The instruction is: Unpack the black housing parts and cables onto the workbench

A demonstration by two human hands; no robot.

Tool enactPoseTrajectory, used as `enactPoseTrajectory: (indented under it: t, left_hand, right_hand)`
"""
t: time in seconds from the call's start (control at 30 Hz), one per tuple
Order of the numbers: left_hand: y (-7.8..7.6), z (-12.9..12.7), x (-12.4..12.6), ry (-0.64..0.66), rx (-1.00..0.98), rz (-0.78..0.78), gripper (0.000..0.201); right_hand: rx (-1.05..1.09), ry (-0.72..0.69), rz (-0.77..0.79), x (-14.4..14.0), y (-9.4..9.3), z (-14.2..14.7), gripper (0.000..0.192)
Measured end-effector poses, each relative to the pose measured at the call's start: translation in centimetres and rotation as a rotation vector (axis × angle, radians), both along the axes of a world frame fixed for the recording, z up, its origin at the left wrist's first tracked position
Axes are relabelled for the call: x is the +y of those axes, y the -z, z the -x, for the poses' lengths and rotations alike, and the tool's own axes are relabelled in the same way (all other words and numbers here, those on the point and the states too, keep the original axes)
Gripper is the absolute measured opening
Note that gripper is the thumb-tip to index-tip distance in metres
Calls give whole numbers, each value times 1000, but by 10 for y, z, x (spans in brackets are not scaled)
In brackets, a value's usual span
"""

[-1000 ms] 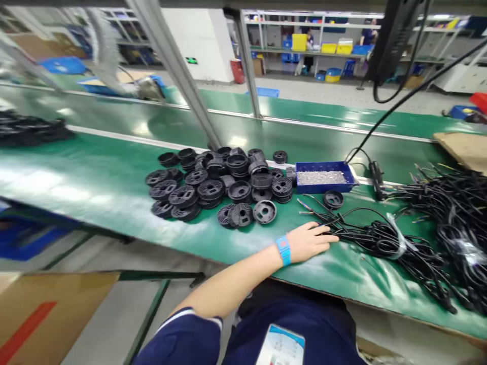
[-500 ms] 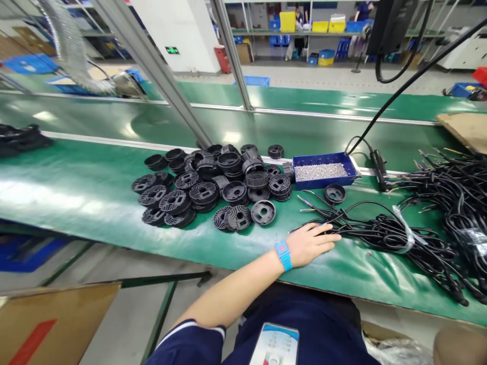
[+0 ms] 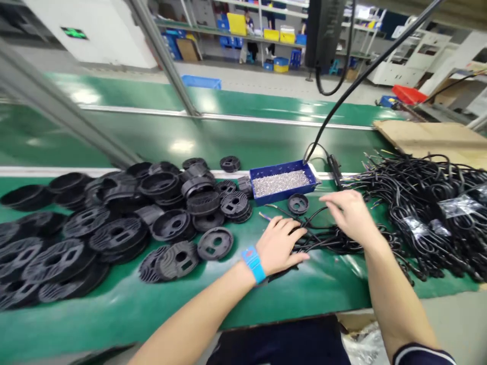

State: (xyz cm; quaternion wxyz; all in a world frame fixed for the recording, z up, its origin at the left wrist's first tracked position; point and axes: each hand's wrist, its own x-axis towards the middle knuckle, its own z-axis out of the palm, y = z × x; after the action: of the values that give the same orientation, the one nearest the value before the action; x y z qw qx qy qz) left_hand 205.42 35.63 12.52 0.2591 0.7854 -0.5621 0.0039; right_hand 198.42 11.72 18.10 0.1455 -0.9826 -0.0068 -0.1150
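My left hand (image 3: 279,244), with a blue wristband (image 3: 253,264), lies over the wire ends of a bundle of black cables (image 3: 335,242). Its fingers are spread and I see nothing gripped in them. Above the same bundle is my right hand (image 3: 350,215), index finger and thumb apart and pointing left. No object shows between them. Just beyond the hands, a round black plastic housing (image 3: 298,204) rests near a blue tray (image 3: 279,195) of small metal parts. Another round housing (image 3: 215,243) lies left of my left hand, hollow side up.
A large heap of round black housings (image 3: 117,235) covers the left of the green bench. More black cables (image 3: 429,203) pile up at the right, partly wrapped in plastic. A corded black tool (image 3: 335,171) lies beside the tray. Cardboard (image 3: 429,137) sits behind the cables.
The view has swung right and closer to the bench. My right hand has come in over the cables. My left hand is still spread on the cable bundle, at its wire ends.
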Motion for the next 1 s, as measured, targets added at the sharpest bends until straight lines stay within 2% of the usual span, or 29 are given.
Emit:
enactPoseTrajectory:
  t: [0.1, 0.2, 0.33, 0.4, 0.47, 0.53, 0.57, 0.63, 0.7, 0.77, 0.8, 0.87, 0.93, 0.97, 1.0]
  left_hand:
    - [4, -6, 5, 41, 153, -117, 59]
    - [4, -9, 9, 94, 265, -193, 55]
    - [0, -3, 6, 17, 252, -167, 48]
    - [0, 5, 5, 51, 191, -111, 53]
    - [0, 13, 5, 189, 136, -96, 59]
    - [1, 18, 7, 311, 126, -154, 54]
    - [1, 18, 8, 332, 138, -196, 49]
    - [1, 14, 11, 327, 176, -262, 43]
    - [0, 7, 13, 304, 203, -284, 48]
    - [-2, 1, 14, 274, 216, -268, 55]
    - [-2, -1, 14, 259, 219, -257, 57]
    - [-1, -3, 13, 236, 223, -236, 55]
    - [2, -3, 13, 227, 232, -221, 51]
    - [3, -2, 12, 222, 238, -213, 49]
    - [5, -2, 12, 217, 243, -205, 47]
  right_hand:
    - [21, 115, 104, -10, 8, -15, 29]
    - [167, 345, 227, -33, 11, -40, 28]
    - [342, 550, 245, -71, 13, -86, 45]
    - [336, 618, 193, -85, 17, -107, 49]
    - [330, 686, 53, -93, 25, -123, 50]
    - [334, 742, -102, -96, 33, -131, 56]
    - [331, 758, -165, -98, 36, -132, 60]
    - [305, 764, -264, -101, 38, -129, 65]
    - [251, 744, -387, -103, 35, -121, 64]
    - [168, 710, -494, -101, 25, -109, 57]
    - [92, 691, -595, -98, 17, -102, 51]
    - [-118, 600, -971, -84, -2, -85, 39]
    - [-341, 402, -1485, -63, -22, -67, 32]
    - [-425, 287, -1697, -50, -31, -58, 28]
    - [-488, 192, -1832, -36, -38, -50, 26]
